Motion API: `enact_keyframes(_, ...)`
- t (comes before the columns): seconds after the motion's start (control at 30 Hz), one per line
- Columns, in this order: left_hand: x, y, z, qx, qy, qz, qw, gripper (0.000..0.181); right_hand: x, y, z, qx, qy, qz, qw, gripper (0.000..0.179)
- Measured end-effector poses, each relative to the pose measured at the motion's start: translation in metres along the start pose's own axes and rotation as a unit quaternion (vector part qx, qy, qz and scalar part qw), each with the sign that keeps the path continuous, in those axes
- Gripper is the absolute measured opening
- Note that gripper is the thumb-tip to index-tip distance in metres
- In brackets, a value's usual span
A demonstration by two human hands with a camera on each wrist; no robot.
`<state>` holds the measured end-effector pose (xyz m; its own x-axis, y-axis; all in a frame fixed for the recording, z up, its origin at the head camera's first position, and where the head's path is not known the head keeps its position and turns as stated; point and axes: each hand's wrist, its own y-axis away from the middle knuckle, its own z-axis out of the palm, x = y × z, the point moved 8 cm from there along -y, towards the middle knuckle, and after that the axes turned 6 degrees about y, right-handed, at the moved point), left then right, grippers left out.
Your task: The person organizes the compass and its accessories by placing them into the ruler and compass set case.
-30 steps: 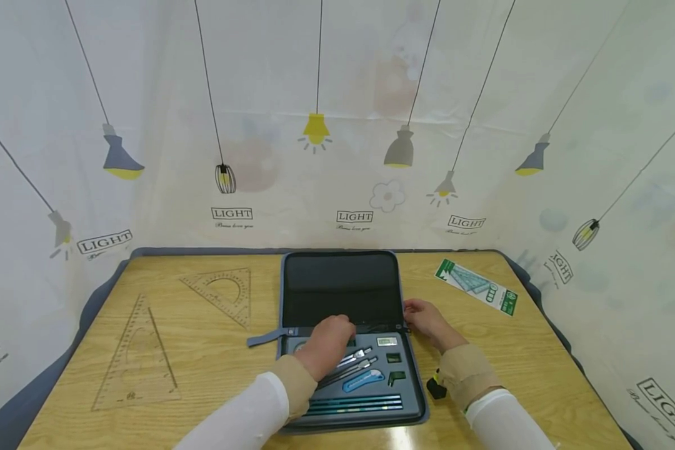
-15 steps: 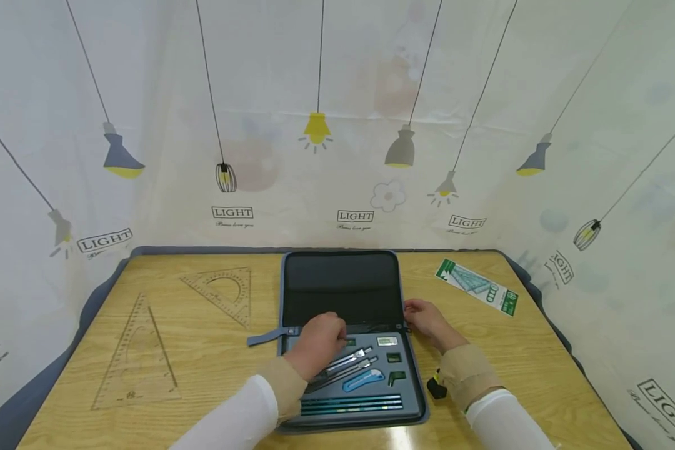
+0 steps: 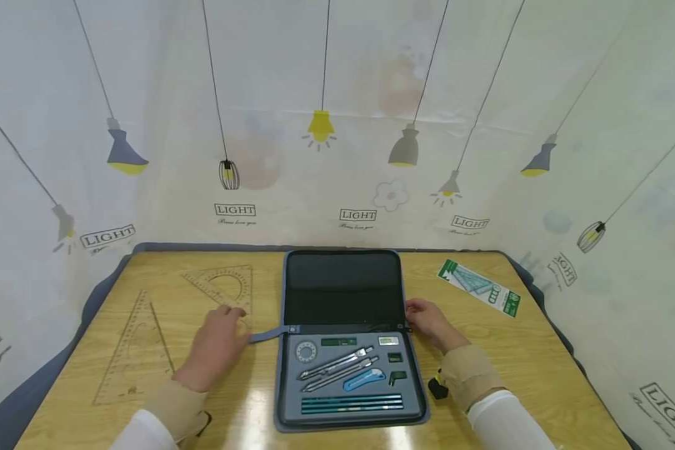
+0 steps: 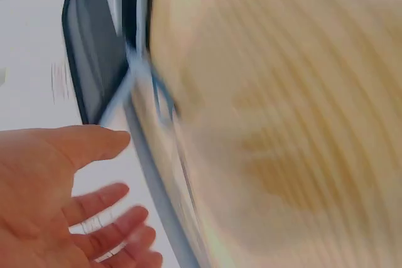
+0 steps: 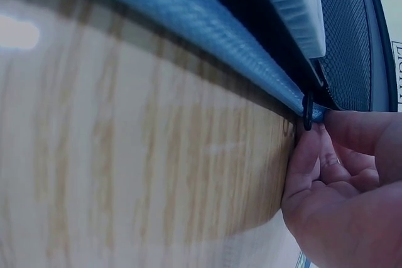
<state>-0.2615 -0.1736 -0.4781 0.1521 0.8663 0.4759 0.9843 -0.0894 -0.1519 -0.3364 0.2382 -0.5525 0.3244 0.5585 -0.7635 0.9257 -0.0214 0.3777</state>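
A blue zip case [image 3: 343,287] lies open on the table, its dark lid folded back. Its grey tray bears a small round dial [image 3: 306,352], two metal compasses [image 3: 337,364], a blue utility knife [image 3: 364,379] and several dark green pencils [image 3: 351,404]. My right hand [image 3: 430,322] is at the hinge on the case's right side; in the right wrist view, thumb and forefinger pinch the blue edging beside a black zip pull [image 5: 308,111]. My left hand [image 3: 216,340] hovers left of the case by its blue strap [image 3: 266,335], fingers loosely bent and holding nothing.
Two clear set squares lie on the left, a smaller one [image 3: 230,284] at the back and a larger one [image 3: 137,350] in front. A green-and-white packet [image 3: 478,287] is at the back right. A small black-and-yellow object [image 3: 438,384] sits beside my right wrist.
My left hand has moved left, out from over the tray to beside the case, uncovering the round dial and the compasses' ends. The right hand stays at the hinge.
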Motion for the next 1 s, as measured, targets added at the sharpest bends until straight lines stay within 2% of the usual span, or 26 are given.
enact_keyframes(0.1, -0.039, 0.012, -0.021, -0.023, -0.003, -0.072, 0.9972, 0.060, 0.000, 0.001, -0.001, -0.001, -0.004, 0.000, 1.0000, 0.031)
enact_keyframes(0.17, -0.066, 0.022, -0.029, -0.050, -0.009, -0.129, 0.9903, 0.076, 0.000, 0.001, 0.000, -0.004, -0.005, -0.002, 1.0000, 0.031)
enact_keyframes(0.33, -0.124, 0.048, -0.038, -0.107, -0.031, -0.249, 0.9620, 0.114, 0.002, 0.000, 0.000, -0.004, -0.007, 0.004, 1.0000, 0.031)
enact_keyframes(0.43, -0.146, 0.061, -0.039, -0.129, -0.047, -0.292, 0.9465, 0.133, 0.002, -0.001, 0.000, -0.003, -0.006, 0.005, 1.0000, 0.031)
enact_keyframes(0.5, -0.153, 0.066, -0.039, -0.148, -0.065, -0.293, 0.9423, 0.138, 0.002, -0.001, -0.001, -0.002, -0.004, 0.003, 1.0000, 0.031)
enact_keyframes(0.57, -0.157, 0.068, -0.039, -0.162, -0.085, -0.279, 0.9427, 0.140, 0.003, -0.002, -0.001, -0.002, -0.005, 0.003, 1.0000, 0.031)
enact_keyframes(0.67, -0.163, 0.069, -0.041, -0.162, -0.103, -0.259, 0.9465, 0.135, 0.004, -0.002, -0.001, -0.001, -0.006, 0.001, 1.0000, 0.030)
enact_keyframes(0.73, -0.169, 0.070, -0.045, -0.153, -0.108, -0.261, 0.9471, 0.131, 0.004, -0.003, -0.001, -0.002, -0.007, -0.001, 1.0000, 0.030)
enact_keyframes(0.9, -0.184, 0.073, -0.051, -0.140, -0.089, -0.291, 0.9423, 0.129, 0.004, -0.003, 0.000, -0.005, -0.007, 0.001, 1.0000, 0.031)
enact_keyframes(1.0, -0.190, 0.074, -0.052, -0.141, -0.062, -0.323, 0.9338, 0.137, 0.004, -0.003, 0.000, -0.001, -0.005, 0.003, 1.0000, 0.031)
